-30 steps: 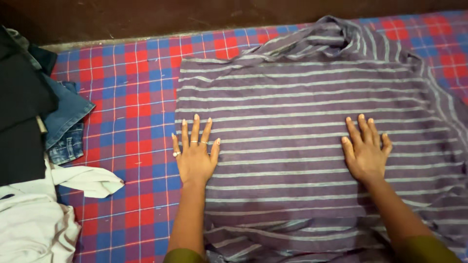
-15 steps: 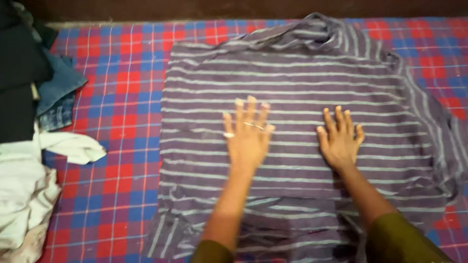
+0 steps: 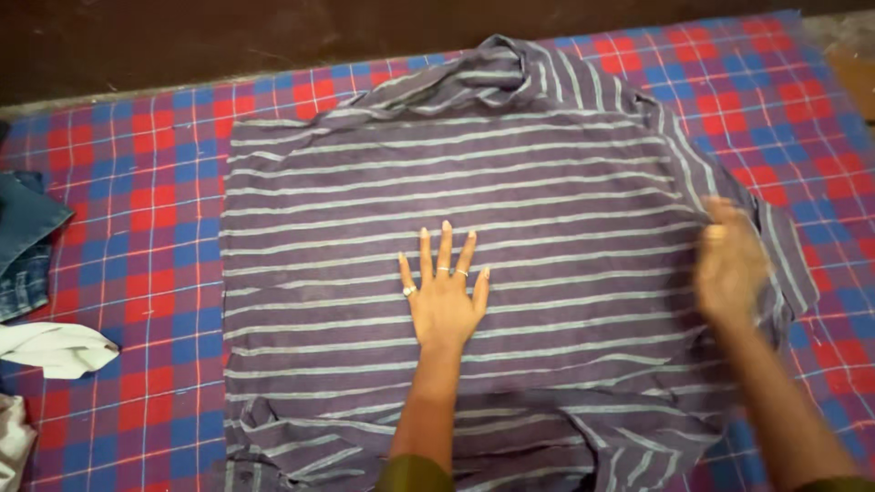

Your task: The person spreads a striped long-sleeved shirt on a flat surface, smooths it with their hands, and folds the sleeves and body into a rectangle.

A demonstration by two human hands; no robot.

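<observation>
Fig.: purple striped shirt (image 3: 474, 182) spread flat on a plaid sheet (image 3: 137, 182), collar end bunched at far side. Left hand (image 3: 442, 296) lies palm-down at shirt's centre, fingers apart and straight, pinning the cloth; grips nothing. Right hand (image 3: 729, 264) sits at shirt's right edge, motion-blurred; whether it pinches the cloth or only touches it cannot be told.

Step in hand (judged): smoothing/anchoring the body w/ left hand while right works the right side, probably the start of a side fold. Next move likely calls for a firm hold on the right edge & a lift inward across the stripes, left hand holding the centre line so the cloth doesn't drag.

Edges & room: shirt's left edge straight, bare sheet beside it. Right edge rumpled, sleeve area folded under. Near hem wrinkled below both forearms. Jeans (image 3: 23, 237) and white cloth (image 3: 55, 351) lie at far left, well apart from shirt. Dark floor strip (image 3: 182, 36) borders the sheet's far side; open sheet to upper right.
</observation>
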